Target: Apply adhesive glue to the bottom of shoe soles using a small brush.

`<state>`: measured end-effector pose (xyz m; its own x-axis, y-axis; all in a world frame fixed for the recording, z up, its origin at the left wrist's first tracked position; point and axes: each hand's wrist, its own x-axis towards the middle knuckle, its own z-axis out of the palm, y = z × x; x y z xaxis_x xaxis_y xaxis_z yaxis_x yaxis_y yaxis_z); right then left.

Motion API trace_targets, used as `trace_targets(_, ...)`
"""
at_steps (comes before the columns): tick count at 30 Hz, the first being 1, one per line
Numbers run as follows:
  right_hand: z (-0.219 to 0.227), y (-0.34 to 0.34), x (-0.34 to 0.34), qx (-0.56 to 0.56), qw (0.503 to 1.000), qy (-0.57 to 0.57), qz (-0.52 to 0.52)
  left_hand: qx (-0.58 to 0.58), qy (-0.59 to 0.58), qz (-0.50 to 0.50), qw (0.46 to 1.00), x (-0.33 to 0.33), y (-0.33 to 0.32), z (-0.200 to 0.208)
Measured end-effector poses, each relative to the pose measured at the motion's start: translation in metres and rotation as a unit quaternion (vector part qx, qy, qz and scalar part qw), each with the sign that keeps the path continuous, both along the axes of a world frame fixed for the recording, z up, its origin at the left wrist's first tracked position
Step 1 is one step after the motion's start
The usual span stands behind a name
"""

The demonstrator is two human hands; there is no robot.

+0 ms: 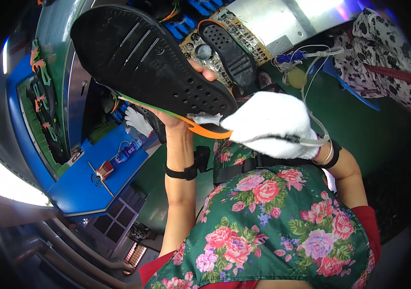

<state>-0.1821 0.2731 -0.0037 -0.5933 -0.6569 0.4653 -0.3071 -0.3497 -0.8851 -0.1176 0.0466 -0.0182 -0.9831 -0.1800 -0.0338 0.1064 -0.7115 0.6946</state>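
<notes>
My left hand (171,118) is bare and closed around a large black shoe sole (142,62) with an orange and green edge. Its thumb presses near the holes, and the tread faces up. My right hand (275,125), in a white glove, is closed at the sole's rounded, holed end. The glove hides its fingers, and what they grip cannot be made out. A thin grey hose (318,111) runs by that wrist. Beside the glove, a whitish, shiny patch (205,117) shows on the sole. Farther off, a second black sole (229,54) lies on printed cardboard (251,41).
A small round container (203,51) sits on the cardboard. A blue side table (77,188) carries a bottle (128,150) and a red pack (104,170); a white glove (138,123) lies near it. Several soles (41,96) stand at the left. Floral cloth (384,58) hangs at the right.
</notes>
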Motion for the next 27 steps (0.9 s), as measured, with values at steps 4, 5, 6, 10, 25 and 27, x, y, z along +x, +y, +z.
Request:
trace_targets(4,0.001,0.002,0.004,0.028,0.997,-0.07,0.012,0.004,-0.018,-0.024,1.0,0.002,-0.003,0.0)
trace_targets(5,-0.001,0.003,0.004,0.027,0.997,-0.071,0.01,0.003,-0.019,-0.025,1.0,0.001,-0.002,-0.001)
trace_targets(6,-0.001,0.005,0.004,0.032,0.997,-0.065,0.007,-0.003,-0.003,-0.018,1.0,0.0,0.001,0.0)
trace_targets(10,-0.002,0.007,0.011,0.017,1.0,-0.026,-0.003,-0.022,0.032,-0.017,0.999,0.0,-0.001,-0.003)
trace_targets(25,-0.003,0.01,0.014,0.006,1.0,-0.022,0.003,-0.057,0.082,-0.049,0.994,-0.004,-0.008,0.0)
trace_targets(27,0.0,0.011,0.011,0.006,1.0,-0.02,0.015,-0.053,0.063,-0.016,0.996,-0.005,-0.005,0.0)
